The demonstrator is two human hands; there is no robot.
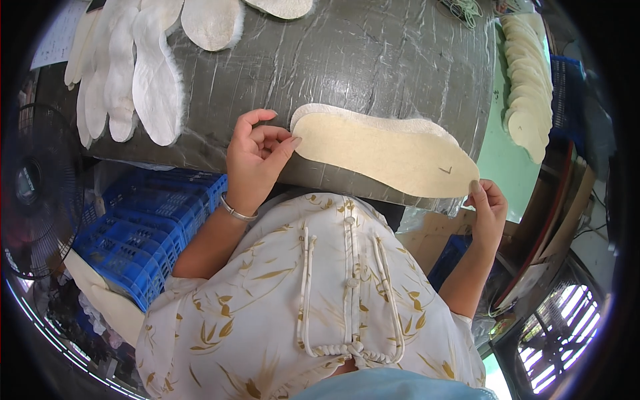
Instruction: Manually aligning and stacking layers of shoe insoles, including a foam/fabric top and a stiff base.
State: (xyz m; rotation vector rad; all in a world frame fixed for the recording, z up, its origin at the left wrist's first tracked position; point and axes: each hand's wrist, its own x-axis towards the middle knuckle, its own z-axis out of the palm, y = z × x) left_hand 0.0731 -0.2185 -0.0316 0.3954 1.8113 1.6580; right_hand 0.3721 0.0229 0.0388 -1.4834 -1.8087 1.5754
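Thumb and fingertips pinched each end of the cream insole piece (383, 153): our left hand (257, 160) had the tip of the left end, its index finger lifted clear, and our right hand (490, 203) nipped the extreme right end, thumb on top and the other fingers curled in. Neither hand was spread wide; both closed lightly on that one piece. It lay at the near edge of the grey, plastic-covered worktable (333, 73), its dark mark (445, 170) facing up near the right end, and over a fleecy white piece (427, 129) that peeped out along the far side and round the left end. We took the step in hand to be matching the two outlines. To do that well, we judged, we needed to draw the cream layer slightly away from us until the pale rim disappeared evenly, settling one end first and swinging the other to suit. Light, level tension seemed right, since a hard tug might stretch or skew something so thin. We could not tell whether the near edges agreed, as the cream layer hid the other there, so feeling beneath with a fingertip seemed wise before pressing the pair flat from the middle outward.
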